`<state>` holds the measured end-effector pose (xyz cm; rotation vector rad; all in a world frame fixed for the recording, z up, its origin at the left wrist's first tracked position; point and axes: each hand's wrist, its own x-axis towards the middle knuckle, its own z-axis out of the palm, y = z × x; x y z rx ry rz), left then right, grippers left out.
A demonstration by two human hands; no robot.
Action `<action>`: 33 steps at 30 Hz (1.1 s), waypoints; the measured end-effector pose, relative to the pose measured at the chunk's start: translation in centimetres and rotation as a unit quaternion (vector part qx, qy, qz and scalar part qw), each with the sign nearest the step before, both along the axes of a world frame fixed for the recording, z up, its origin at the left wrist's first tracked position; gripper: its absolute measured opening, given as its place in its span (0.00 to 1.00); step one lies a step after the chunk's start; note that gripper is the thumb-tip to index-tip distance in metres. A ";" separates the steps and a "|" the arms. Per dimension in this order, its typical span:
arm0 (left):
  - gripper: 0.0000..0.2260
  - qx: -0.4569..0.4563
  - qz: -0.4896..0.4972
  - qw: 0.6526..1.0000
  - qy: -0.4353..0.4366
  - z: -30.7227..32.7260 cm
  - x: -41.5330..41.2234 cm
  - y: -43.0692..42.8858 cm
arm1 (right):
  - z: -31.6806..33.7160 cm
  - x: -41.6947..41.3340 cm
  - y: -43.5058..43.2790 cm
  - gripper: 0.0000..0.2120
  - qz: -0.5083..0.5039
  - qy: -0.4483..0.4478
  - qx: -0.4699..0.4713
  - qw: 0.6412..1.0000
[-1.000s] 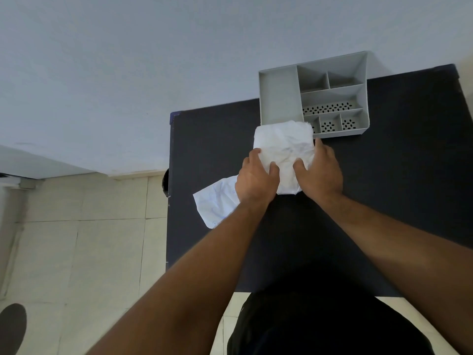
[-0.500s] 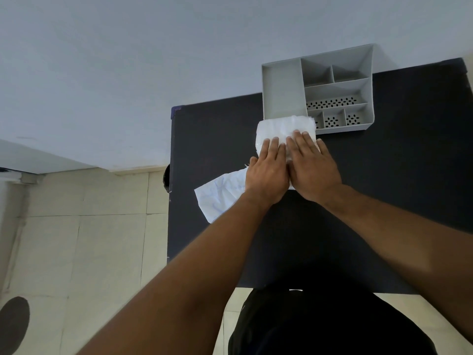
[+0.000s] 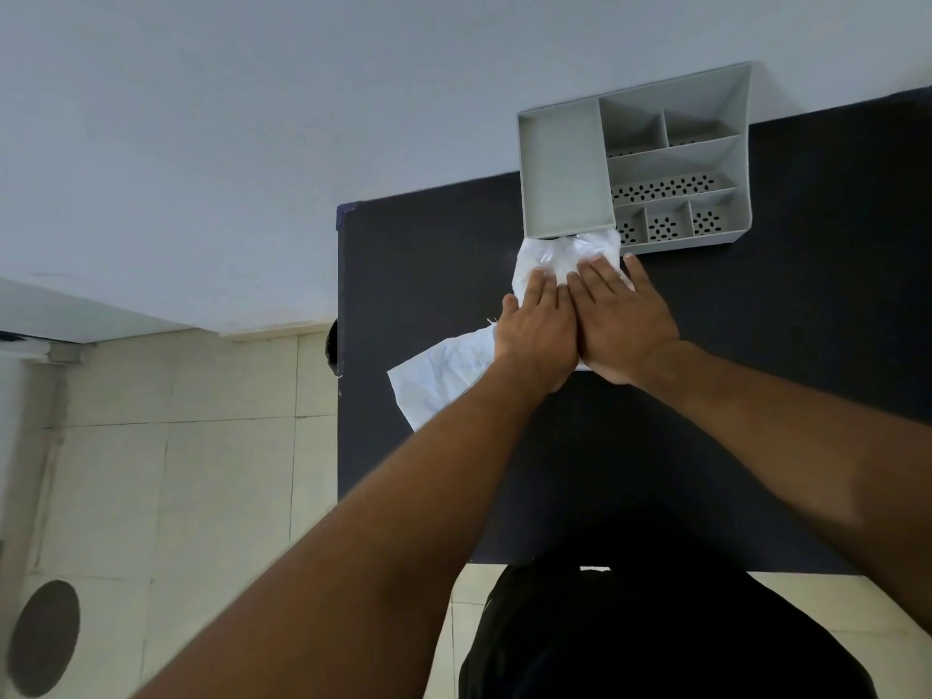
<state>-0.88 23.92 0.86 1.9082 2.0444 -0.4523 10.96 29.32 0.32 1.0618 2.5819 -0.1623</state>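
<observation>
A crumpled white sheet of paper (image 3: 565, 257) lies on the dark table (image 3: 756, 396), its far edge touching the front of a grey compartment organizer (image 3: 562, 169). My left hand (image 3: 537, 335) and my right hand (image 3: 623, 325) lie side by side flat on the paper, fingers straight, pressing it down. A second white sheet with faint writing (image 3: 439, 380) sticks out from under my left hand and wrist toward the table's left edge.
The organizer stands at the table's far edge against a pale wall (image 3: 302, 118); its compartments look empty, some with perforated floors. Tiled floor (image 3: 176, 471) lies left of the table, with a dark round object (image 3: 43, 638) at the lower left.
My hands went from gripping the crumpled paper with curled fingers to lying flat on it with fingers straight. The paper is flatter and lies closer to the organizer.
</observation>
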 end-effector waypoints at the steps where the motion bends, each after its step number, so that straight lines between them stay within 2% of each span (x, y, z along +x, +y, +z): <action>1: 0.30 -0.005 -0.009 1.000 0.011 -0.1 0.1 0.1 | 0.1 0.0 0.1 0.37 0.007 -0.007 0.001 1.000; 6: 0.30 -0.008 -0.038 0.998 0.050 -0.2 -0.1 0.7 | 0.4 -0.1 0.6 0.40 0.023 -0.012 0.016 1.000; 14: 0.26 0.012 -0.047 0.999 0.025 -0.2 -0.9 1.2 | 0.7 -0.6 1.2 0.38 0.021 0.016 0.004 1.000; 20: 0.25 0.033 -0.048 0.998 -0.015 0.0 -1.4 1.1 | 0.8 -0.7 1.2 0.31 0.008 0.090 0.000 0.996; 22: 0.22 0.074 -0.046 0.996 -0.033 0.0 -1.4 0.8 | 0.9 -0.9 1.1 0.28 0.001 0.140 0.011 0.990; 26: 0.14 0.180 0.063 0.978 -0.083 0.1 -1.0 -0.3 | 1.2 -0.9 0.3 0.23 -0.103 0.231 0.025 0.967; 29: 0.20 0.162 0.159 0.968 -0.111 0.3 -0.5 -0.8 | 1.3 -0.8 -0.6 0.27 -0.187 0.212 -0.014 0.959; 33: 0.23 0.106 0.179 0.965 -0.158 0.1 -0.5 -0.9 | 1.1 -0.8 -1.2 0.30 -0.172 0.169 -0.040 0.970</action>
